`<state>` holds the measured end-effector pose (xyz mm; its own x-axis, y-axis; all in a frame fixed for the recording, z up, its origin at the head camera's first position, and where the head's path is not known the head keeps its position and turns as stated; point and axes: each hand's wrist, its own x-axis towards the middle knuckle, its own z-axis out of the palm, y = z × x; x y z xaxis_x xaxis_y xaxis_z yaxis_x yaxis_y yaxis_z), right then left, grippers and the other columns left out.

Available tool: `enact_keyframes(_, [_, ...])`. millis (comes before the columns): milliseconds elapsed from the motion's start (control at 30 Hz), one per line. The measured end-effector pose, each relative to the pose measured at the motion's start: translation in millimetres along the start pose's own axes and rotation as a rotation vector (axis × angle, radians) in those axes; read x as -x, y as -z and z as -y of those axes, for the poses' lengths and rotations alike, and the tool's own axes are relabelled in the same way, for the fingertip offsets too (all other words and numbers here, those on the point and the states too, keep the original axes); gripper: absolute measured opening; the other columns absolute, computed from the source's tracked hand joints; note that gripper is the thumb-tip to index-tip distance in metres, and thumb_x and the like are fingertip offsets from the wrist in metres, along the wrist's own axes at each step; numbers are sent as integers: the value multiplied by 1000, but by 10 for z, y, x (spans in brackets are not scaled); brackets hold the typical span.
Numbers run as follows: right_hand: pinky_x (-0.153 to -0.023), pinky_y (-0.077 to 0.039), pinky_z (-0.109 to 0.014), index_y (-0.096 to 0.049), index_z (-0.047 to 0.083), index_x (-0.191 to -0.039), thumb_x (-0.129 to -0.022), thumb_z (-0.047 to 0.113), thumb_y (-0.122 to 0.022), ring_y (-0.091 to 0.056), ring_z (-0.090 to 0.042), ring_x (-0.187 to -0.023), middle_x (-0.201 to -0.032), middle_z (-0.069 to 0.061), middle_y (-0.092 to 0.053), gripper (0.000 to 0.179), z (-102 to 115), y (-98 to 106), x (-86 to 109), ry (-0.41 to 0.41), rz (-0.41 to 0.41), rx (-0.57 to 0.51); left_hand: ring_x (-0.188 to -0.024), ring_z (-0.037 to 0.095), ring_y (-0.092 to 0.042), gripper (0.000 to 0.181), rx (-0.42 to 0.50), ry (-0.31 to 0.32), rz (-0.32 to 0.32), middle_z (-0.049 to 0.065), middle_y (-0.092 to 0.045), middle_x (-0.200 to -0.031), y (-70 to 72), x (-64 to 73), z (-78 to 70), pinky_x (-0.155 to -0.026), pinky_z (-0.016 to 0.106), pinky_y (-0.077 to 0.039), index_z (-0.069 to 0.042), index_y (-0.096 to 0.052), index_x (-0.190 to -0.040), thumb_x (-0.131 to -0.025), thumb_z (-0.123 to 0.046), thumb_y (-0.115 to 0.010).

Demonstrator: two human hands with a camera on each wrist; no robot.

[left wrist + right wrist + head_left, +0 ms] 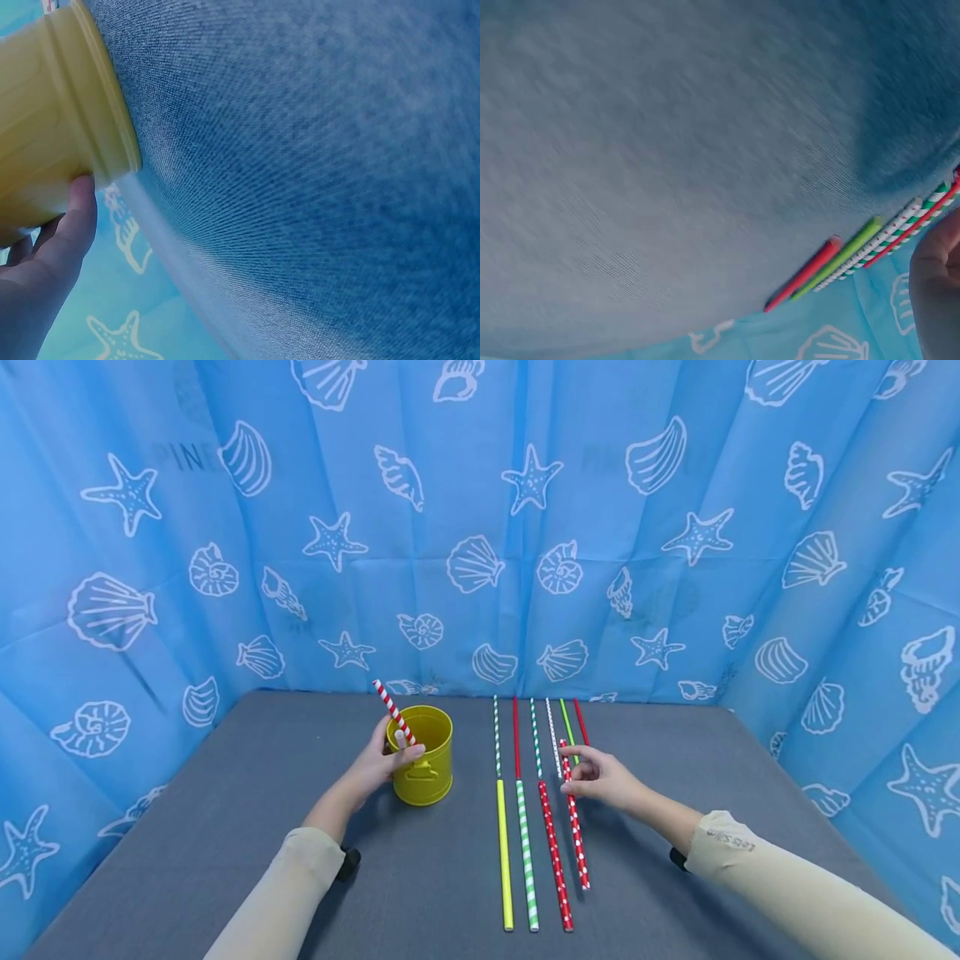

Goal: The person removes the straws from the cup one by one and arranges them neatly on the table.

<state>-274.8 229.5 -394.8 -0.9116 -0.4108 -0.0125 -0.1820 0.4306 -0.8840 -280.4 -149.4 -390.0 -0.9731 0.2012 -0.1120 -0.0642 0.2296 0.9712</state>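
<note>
My left hand (pixel 375 764) grips the yellow bucket (pixel 424 781) at its side and rim, thumb over the front edge. A red-and-white striped straw (pixel 390 706) leans up out of the bucket, with the pale end of another straw (pixel 401 739) beside it. In the left wrist view, fingers press against the bucket's wall (pixel 67 112). On the right, my right hand (pixel 611 781) pinches a red straw with white spots (pixel 576 835) near its upper part, between thumb and index finger. Only part of the right hand (pixel 937 292) shows in the right wrist view.
Left of the held straw lie a yellow straw (pixel 504 856), a green-striped straw (pixel 527 856) and a red spotted straw (pixel 555 856). Behind them is a row of several straws, including a plain red one (pixel 516 739). A blue shell-patterned curtain (pixel 480 527) surrounds the grey table (pixel 247 810).
</note>
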Motion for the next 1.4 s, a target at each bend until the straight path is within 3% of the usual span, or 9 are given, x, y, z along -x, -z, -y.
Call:
enact_keyframes(333, [-60,-46,-29,-38,-9,-140,-90,6,-68,-54,-18,-68,-77,-3,-60,60,-101,-30,97,-75,50,-4,-136,40,-27,86,2,-2,1,19,-24,-151,-9,-1,-39,-105,65,-27,-21,-4,-154,-93,-48,-59])
enact_keyframes(767, [-57,-41,-24,-40,-13,-134,-89,6,-69,-47,-11,-60,-71,-2,-55,57,-118,-105,184,-46,204,27,-135,40,-26,85,-2,8,-2,21,-23,-150,-3,-17,-16,-104,64,-29,-20,-4,-154,-94,-36,-61])
enact_keyframes(1400, [-57,-38,-23,-45,-13,-130,-87,8,-73,-45,-9,-58,-68,-1,-52,55,-150,-127,143,-27,235,122,-137,42,-24,87,-7,20,1,21,-16,-155,0,7,0,-104,65,-29,-20,-1,-155,-93,-39,-60])
